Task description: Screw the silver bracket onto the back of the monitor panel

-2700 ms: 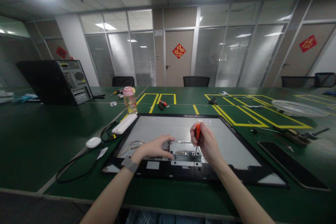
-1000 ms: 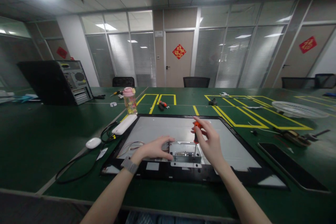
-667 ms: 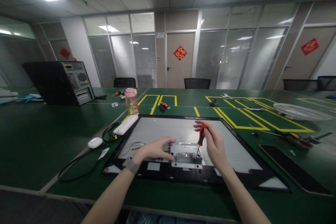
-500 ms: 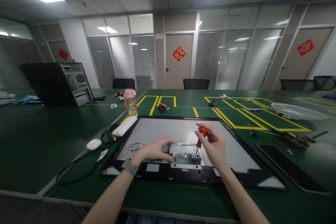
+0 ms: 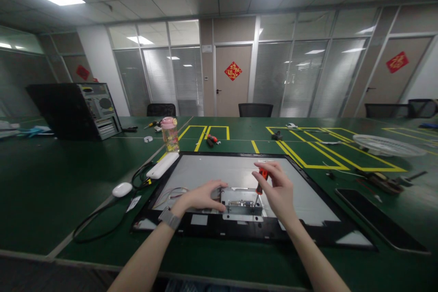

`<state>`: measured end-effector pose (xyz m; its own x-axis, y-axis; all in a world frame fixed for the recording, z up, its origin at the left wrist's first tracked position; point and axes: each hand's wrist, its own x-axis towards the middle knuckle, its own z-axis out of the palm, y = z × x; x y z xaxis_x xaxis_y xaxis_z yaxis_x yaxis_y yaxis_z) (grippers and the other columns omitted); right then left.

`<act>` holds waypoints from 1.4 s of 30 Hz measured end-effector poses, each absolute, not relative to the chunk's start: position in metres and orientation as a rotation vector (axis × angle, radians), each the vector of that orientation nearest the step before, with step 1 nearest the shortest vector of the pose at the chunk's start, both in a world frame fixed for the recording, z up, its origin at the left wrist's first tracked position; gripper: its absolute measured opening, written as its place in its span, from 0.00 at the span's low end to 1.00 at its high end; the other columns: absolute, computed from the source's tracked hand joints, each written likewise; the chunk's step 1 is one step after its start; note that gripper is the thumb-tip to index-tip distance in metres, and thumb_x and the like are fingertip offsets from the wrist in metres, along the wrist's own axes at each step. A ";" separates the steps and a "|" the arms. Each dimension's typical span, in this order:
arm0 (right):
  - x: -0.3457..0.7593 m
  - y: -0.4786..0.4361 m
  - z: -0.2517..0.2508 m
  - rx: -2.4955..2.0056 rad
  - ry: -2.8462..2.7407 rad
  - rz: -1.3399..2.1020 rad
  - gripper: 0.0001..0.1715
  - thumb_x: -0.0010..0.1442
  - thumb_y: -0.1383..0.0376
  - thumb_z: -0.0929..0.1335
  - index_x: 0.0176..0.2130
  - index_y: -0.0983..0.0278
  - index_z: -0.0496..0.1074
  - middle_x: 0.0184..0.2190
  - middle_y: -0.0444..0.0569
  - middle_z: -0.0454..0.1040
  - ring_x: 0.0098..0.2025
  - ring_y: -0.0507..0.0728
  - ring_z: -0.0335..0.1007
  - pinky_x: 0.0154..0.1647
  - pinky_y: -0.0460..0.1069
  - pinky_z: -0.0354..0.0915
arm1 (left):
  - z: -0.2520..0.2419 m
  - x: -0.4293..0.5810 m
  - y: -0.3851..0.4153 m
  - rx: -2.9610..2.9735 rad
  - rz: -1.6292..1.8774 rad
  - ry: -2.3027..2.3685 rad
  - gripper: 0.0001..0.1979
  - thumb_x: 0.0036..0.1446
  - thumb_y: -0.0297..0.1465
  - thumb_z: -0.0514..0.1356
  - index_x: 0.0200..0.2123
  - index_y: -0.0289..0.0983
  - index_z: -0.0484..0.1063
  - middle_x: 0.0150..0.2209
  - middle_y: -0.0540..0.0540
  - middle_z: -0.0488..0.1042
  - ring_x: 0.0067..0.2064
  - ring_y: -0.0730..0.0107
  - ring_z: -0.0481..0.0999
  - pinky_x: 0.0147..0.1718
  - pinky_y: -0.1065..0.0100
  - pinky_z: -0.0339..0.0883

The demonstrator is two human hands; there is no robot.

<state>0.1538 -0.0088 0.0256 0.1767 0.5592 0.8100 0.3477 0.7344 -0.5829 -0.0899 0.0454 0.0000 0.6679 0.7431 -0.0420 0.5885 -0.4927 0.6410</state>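
A flat display panel (image 5: 201, 166) with a black frame and a grey back lies on the green table. On its near half sits a silver metal bracket (image 5: 242, 216) with small parts inside. My left hand (image 5: 203, 196) grips the bracket's left end, thumb at the near side and fingers at the far side. With my right hand (image 5: 278, 189) I hold a red-and-black screwdriver (image 5: 262, 180) nearly upright, its handle between thumb and fingers. The shaft points down into the bracket's right part; exactly what the tip touches is too small to tell.
A computer case (image 5: 68, 109) stands at the far left. Near the panel's left side are a pink-lidded bottle (image 5: 170, 134), a white power strip (image 5: 163, 165), a white mouse (image 5: 122, 189) and black cables. Pliers (image 5: 211, 140) lie beyond the panel; a dark flat slab (image 5: 379, 219) lies right.
The fingers of my right hand have shifted slightly around the screwdriver handle. My left hand and the bracket stay in place.
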 end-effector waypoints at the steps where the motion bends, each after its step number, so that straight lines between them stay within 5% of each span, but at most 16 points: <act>1: 0.154 -0.009 0.026 -0.806 -1.428 0.141 0.07 0.57 0.63 0.71 0.39 0.59 0.76 0.33 0.46 0.68 0.33 0.55 0.67 0.38 0.53 0.66 | 0.000 -0.090 0.045 2.251 0.314 1.022 0.41 0.45 0.46 0.67 0.61 0.41 0.59 0.62 0.42 0.60 0.63 0.51 0.58 0.62 0.58 0.50; 7: 0.155 -0.013 0.028 -0.751 -1.494 0.311 0.16 0.66 0.63 0.59 0.46 0.60 0.72 0.42 0.52 0.69 0.36 0.56 0.70 0.36 0.53 0.68 | 0.001 -0.090 0.044 2.253 0.315 1.034 0.42 0.45 0.47 0.68 0.61 0.42 0.59 0.63 0.42 0.59 0.64 0.50 0.56 0.62 0.57 0.49; 11: 0.153 -0.012 0.027 -0.751 -1.502 0.388 0.17 0.65 0.63 0.62 0.52 0.59 0.67 0.42 0.52 0.72 0.35 0.56 0.71 0.34 0.53 0.70 | 0.000 -0.090 0.045 2.246 0.316 1.030 0.42 0.44 0.47 0.68 0.61 0.42 0.60 0.63 0.42 0.59 0.64 0.50 0.56 0.62 0.57 0.49; 16: 0.154 -0.012 0.027 -0.828 -1.498 0.160 0.11 0.60 0.63 0.68 0.45 0.59 0.73 0.33 0.48 0.70 0.36 0.57 0.69 0.39 0.54 0.67 | -0.002 -0.090 0.046 2.237 0.326 1.036 0.42 0.44 0.47 0.68 0.60 0.42 0.60 0.63 0.42 0.59 0.64 0.51 0.56 0.62 0.58 0.50; 23: 0.156 -0.011 0.027 -0.760 -1.465 0.430 0.15 0.65 0.62 0.62 0.50 0.59 0.70 0.42 0.51 0.74 0.37 0.57 0.73 0.38 0.54 0.69 | 0.002 -0.089 0.043 2.227 0.316 1.041 0.41 0.44 0.46 0.68 0.61 0.42 0.60 0.63 0.42 0.59 0.64 0.52 0.57 0.62 0.58 0.51; 29: 0.156 -0.010 0.025 -0.841 -1.452 0.144 0.08 0.59 0.61 0.68 0.41 0.60 0.73 0.31 0.46 0.69 0.34 0.56 0.67 0.39 0.53 0.65 | 0.005 -0.088 0.042 2.233 0.304 1.041 0.41 0.45 0.46 0.68 0.61 0.41 0.60 0.63 0.41 0.59 0.64 0.51 0.56 0.62 0.58 0.50; 35: 0.156 -0.015 0.027 -0.757 -1.473 0.354 0.17 0.67 0.62 0.58 0.48 0.60 0.70 0.42 0.52 0.73 0.39 0.58 0.71 0.41 0.55 0.67 | 0.003 -0.089 0.043 2.227 0.323 1.035 0.41 0.44 0.46 0.68 0.60 0.41 0.60 0.63 0.41 0.59 0.64 0.50 0.56 0.62 0.58 0.50; 42: 0.154 -0.012 0.027 -0.871 -1.444 0.109 0.11 0.59 0.62 0.68 0.43 0.60 0.74 0.35 0.49 0.72 0.37 0.58 0.70 0.41 0.55 0.66 | 0.005 -0.088 0.041 2.232 0.326 1.043 0.40 0.45 0.45 0.68 0.60 0.42 0.60 0.62 0.42 0.61 0.63 0.51 0.58 0.61 0.60 0.52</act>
